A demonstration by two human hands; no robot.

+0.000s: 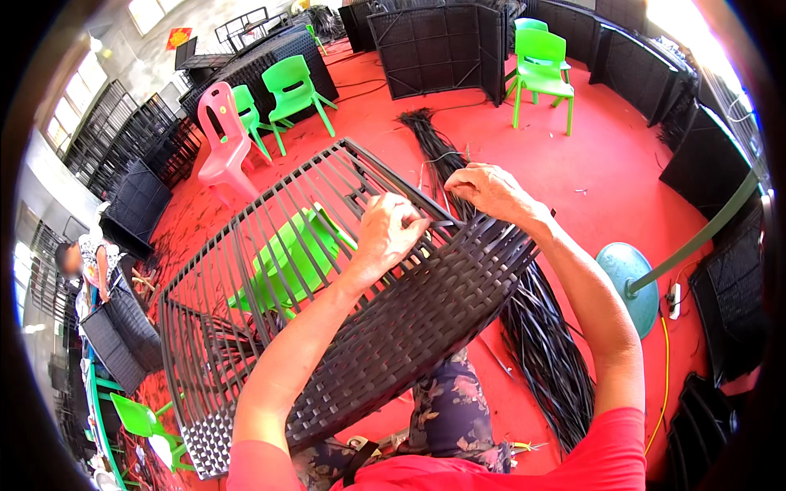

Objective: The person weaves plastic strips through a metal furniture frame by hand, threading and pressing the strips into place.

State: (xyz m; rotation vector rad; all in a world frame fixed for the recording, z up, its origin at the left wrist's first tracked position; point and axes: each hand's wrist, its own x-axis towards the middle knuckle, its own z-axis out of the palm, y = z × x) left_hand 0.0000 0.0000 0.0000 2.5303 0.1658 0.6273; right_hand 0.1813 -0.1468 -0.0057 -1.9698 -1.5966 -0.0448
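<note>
A black furniture frame [246,214] lies across my lap, its near part covered with woven flat black strips [401,335]. Beyond the weave, bare parallel strands run to the far rail. My left hand [386,236] is closed over these strands at the edge of the weave, fingertips pinching a black strip [444,222]. To its right and a bit higher, my right hand [495,192] is closed in a pinch above the frame's right side; what it holds, if anything, is hidden. A long bundle of loose black strips [548,360] lies on the floor under my right arm.
A green chair [299,254] shows through the strands. Pink [225,151] and green chairs [540,74] stand farther off. At right is a round-based stand [629,286] beside a yellow cable [665,376]. Dark woven panels [438,53] line the room. Another person [98,258] sits at far left.
</note>
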